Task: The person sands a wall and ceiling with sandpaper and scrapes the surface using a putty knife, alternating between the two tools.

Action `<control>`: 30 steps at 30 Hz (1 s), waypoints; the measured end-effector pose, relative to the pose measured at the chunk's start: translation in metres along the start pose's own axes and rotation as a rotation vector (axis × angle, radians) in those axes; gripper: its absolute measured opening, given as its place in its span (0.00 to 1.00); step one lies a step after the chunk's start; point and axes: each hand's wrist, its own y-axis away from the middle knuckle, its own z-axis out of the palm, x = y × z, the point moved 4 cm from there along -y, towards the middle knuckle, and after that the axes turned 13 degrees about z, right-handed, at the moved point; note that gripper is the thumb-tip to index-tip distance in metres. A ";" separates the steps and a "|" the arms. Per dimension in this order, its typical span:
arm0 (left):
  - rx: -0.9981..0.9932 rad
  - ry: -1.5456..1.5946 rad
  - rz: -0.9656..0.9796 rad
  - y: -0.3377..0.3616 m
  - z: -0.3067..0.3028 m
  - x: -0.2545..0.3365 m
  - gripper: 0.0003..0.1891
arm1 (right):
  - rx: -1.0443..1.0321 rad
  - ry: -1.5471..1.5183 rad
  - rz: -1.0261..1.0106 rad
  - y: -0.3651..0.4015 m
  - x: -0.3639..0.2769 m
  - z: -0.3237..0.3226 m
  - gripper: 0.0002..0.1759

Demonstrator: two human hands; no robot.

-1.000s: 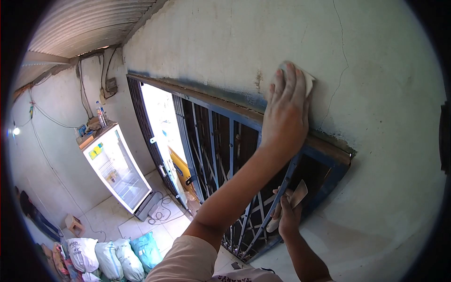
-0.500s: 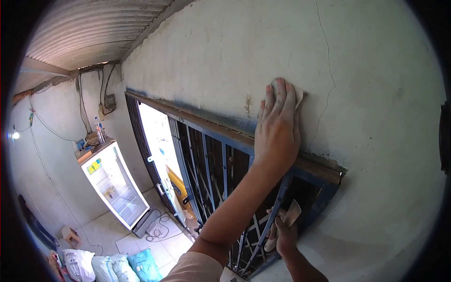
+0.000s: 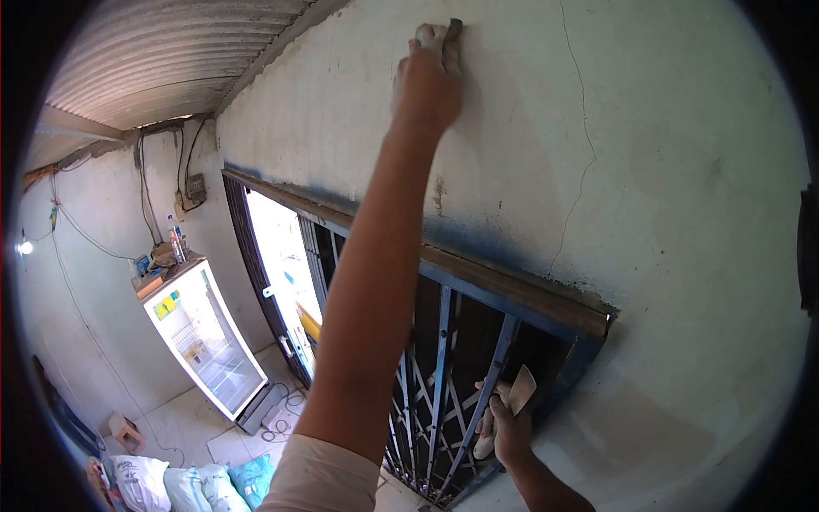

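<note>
High on the pale plastered wall [image 3: 512,111], my left hand [image 3: 429,72] is pressed to the surface with the arm stretched up. Its fingers are bent over a small piece of sandpaper [image 3: 455,29], whose dark edge sticks out beside them; the rest is hidden under the hand. Lower down, my right hand [image 3: 510,431] grips a putty knife [image 3: 523,389]. The blade points up and the pale handle shows below the fist, in front of the blue metal folding gate [image 3: 444,350].
A rusty lintel ledge [image 3: 520,294] runs over the gate, and a long crack [image 3: 583,111] climbs the wall. To the left stand a glass-door fridge [image 3: 209,337] with bottles on top and several filled bags [image 3: 141,482]. Corrugated roofing [image 3: 171,60] slopes overhead.
My left hand has slid up and left across the wall, from just above the lintel to high up, its fingers now more bent. My right hand keeps the putty knife nearly in place.
</note>
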 end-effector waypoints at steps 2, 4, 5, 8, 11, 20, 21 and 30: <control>-0.080 0.053 -0.052 -0.011 -0.011 0.002 0.28 | 0.001 0.019 -0.004 0.000 0.000 0.000 0.21; 0.025 0.035 0.028 -0.008 -0.006 -0.004 0.28 | 0.003 0.041 -0.008 0.000 0.001 -0.001 0.21; 0.077 0.026 0.069 -0.004 -0.002 -0.007 0.27 | 0.003 0.048 -0.011 0.001 0.001 -0.001 0.21; 0.108 -0.028 0.109 0.018 0.011 -0.009 0.26 | -0.001 0.057 -0.049 0.000 0.000 -0.001 0.21; 0.107 0.031 0.057 0.047 0.013 0.005 0.23 | -0.025 0.071 -0.035 0.000 0.001 -0.003 0.20; -0.100 0.100 0.078 0.148 0.008 0.067 0.24 | -0.019 0.027 -0.014 -0.001 0.002 -0.002 0.18; -0.119 0.107 0.093 0.152 0.008 0.067 0.24 | -0.021 0.017 -0.005 0.000 0.002 -0.002 0.18; -0.030 0.092 0.188 0.112 0.010 0.057 0.23 | -0.047 0.056 0.033 -0.002 0.007 -0.009 0.19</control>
